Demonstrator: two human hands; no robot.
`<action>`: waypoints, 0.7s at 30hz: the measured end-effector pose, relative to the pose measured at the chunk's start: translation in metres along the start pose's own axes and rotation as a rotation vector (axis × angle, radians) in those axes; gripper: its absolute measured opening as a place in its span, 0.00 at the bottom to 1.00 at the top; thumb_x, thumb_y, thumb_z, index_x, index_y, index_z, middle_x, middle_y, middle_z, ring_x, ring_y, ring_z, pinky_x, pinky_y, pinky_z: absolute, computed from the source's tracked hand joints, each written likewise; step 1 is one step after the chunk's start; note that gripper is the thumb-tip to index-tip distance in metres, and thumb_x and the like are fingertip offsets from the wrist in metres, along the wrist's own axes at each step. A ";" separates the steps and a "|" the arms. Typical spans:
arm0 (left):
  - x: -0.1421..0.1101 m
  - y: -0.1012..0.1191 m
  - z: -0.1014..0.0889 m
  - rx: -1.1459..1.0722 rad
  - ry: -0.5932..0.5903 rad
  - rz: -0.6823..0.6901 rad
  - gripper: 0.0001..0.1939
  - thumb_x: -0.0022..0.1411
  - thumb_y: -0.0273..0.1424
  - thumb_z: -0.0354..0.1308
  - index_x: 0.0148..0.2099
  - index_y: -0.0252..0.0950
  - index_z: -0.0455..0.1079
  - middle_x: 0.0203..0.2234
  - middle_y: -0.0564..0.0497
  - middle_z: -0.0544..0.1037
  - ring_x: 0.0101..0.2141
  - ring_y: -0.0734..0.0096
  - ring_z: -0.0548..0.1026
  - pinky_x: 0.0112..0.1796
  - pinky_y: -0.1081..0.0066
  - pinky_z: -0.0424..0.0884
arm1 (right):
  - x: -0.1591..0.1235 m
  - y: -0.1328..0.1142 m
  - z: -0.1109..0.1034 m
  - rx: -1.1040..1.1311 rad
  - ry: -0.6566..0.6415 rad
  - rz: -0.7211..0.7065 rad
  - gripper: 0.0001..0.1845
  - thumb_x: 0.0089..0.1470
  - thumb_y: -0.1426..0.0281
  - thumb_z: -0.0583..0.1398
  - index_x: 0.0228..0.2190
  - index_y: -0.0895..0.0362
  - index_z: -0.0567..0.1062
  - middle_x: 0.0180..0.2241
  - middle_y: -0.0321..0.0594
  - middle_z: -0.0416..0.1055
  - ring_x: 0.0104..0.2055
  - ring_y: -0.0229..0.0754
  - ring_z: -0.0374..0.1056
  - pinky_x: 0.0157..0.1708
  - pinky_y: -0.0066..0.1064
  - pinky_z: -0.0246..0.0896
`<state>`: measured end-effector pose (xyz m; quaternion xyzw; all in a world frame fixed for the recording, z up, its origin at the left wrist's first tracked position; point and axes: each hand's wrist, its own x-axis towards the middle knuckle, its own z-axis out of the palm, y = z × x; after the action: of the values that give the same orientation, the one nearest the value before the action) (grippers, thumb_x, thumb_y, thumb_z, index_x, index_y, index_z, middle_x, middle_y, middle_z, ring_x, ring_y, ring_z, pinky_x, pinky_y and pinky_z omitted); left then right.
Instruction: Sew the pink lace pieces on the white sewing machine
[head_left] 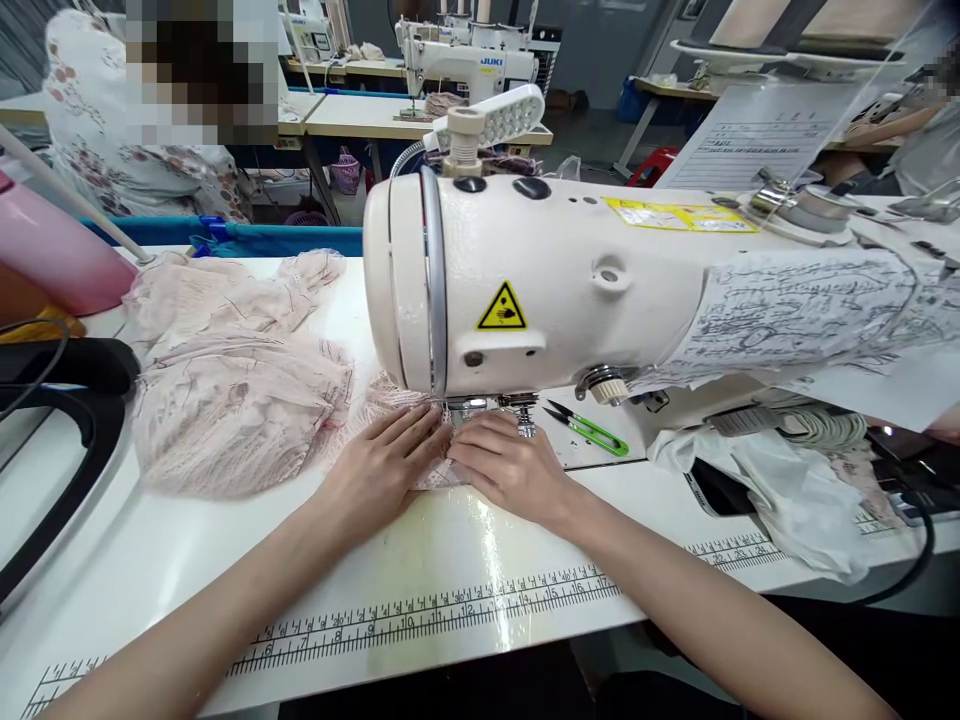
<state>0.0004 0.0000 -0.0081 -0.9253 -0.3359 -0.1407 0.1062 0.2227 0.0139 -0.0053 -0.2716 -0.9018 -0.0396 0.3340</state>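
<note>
A sewing machine (555,270) with a pale body stands in front of me, its head above both hands. Pink lace fabric (382,400) runs under the needle area, where the presser foot is partly hidden. On that lace my left hand (386,460) lies flat, fingers stretched toward the machine. My right hand (514,465) is just right of it, with bent fingers pressed together on the fabric's edge close to the needle. Their fingertips almost meet. A larger heap of the pink lace (240,400) spreads to the left. Green-handled thread snips (592,432) lie right of the needle area.
A printed ruler (450,615) runs along the table's front edge. At right are a phone (720,488) and crumpled white cloth (795,490). A black curved frame (82,450) stands at left. Beyond, a person in a floral top (112,130) sits near other sewing machines (472,65).
</note>
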 end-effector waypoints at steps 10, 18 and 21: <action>0.001 0.002 0.000 -0.018 -0.030 -0.037 0.26 0.63 0.28 0.50 0.63 0.31 0.64 0.60 0.40 0.68 0.60 0.55 0.67 0.58 0.54 0.67 | -0.003 0.004 -0.002 -0.018 -0.043 0.039 0.09 0.61 0.74 0.57 0.36 0.56 0.78 0.38 0.37 0.79 0.41 0.37 0.72 0.34 0.30 0.61; 0.003 0.004 -0.001 -0.023 -0.026 -0.075 0.25 0.64 0.27 0.49 0.63 0.33 0.64 0.59 0.41 0.69 0.59 0.54 0.67 0.58 0.53 0.67 | -0.005 0.007 -0.002 -0.095 -0.099 0.088 0.10 0.62 0.72 0.56 0.38 0.55 0.78 0.39 0.37 0.79 0.34 0.36 0.71 0.37 0.33 0.60; 0.004 0.003 0.001 -0.029 -0.027 -0.088 0.24 0.66 0.29 0.48 0.63 0.34 0.64 0.59 0.42 0.70 0.59 0.55 0.68 0.59 0.53 0.65 | -0.005 0.008 -0.002 -0.094 -0.102 0.086 0.10 0.62 0.72 0.56 0.38 0.55 0.78 0.40 0.36 0.79 0.35 0.36 0.71 0.36 0.33 0.59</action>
<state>0.0049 0.0004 -0.0077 -0.9128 -0.3756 -0.1377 0.0821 0.2308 0.0175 -0.0077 -0.3273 -0.9022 -0.0537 0.2759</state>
